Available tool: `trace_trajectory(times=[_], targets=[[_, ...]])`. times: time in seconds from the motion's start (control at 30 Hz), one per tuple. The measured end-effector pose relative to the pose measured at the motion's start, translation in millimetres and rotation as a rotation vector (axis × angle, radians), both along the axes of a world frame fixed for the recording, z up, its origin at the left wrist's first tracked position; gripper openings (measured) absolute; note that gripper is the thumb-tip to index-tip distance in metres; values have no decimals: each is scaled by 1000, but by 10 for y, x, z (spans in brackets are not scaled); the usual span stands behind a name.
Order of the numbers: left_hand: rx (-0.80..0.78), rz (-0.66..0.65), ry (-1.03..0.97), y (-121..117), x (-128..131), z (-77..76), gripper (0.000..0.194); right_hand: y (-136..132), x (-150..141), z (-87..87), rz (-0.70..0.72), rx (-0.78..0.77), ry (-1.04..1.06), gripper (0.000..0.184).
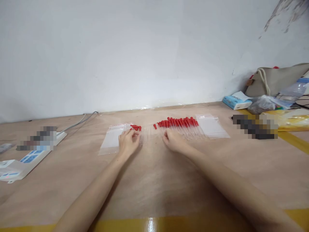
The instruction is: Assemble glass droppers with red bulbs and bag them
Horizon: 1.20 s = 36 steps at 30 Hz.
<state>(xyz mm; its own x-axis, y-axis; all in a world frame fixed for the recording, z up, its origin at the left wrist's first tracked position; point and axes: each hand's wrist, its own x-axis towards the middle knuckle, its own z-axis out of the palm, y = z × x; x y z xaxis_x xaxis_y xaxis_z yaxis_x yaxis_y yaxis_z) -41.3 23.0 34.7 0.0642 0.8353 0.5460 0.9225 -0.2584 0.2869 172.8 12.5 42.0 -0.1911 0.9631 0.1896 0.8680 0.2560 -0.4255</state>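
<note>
My left hand (128, 142) is low over the table, its fingers curled together beside a small heap of red rubber bulbs (136, 127). Anything between its fingertips is hidden. Just right of it, several thin clear dropper tubes (145, 137) lie side by side. My right hand (174, 140) is closed with thumb and fingers drawn in; what it may grip cannot be made out. Behind and beside that hand is a row of droppers (184, 123), red bulbs on clear tubes, bulbs towards the wall. One red bulb (154, 126) sits a little apart at the row's left end.
Clear zip bags lie left (112, 138) and right (212, 126) of the droppers. A white power strip (31, 158) with a grey cable is at the left. At the right are a blue tissue pack (237, 100), plastic bags and a grey bag (277, 80). A wall stands behind.
</note>
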Motion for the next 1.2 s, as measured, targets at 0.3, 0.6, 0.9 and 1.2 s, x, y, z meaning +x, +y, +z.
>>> trace_trajectory(times=[0.3, 0.6, 0.9, 1.2], targets=[[-193, 169, 278, 829, 62, 75, 23, -346, 537, -406, 281, 250, 257, 36], [-199, 129, 223, 964, 106, -5, 19, -343, 509, -440, 240, 249, 319, 23], [-147, -134, -215, 468, 116, 101, 22, -375, 494, -423, 166, 280, 329, 15], [-553, -510, -829, -284, 458, -286, 19, -379, 498, -459, 202, 294, 240, 16]])
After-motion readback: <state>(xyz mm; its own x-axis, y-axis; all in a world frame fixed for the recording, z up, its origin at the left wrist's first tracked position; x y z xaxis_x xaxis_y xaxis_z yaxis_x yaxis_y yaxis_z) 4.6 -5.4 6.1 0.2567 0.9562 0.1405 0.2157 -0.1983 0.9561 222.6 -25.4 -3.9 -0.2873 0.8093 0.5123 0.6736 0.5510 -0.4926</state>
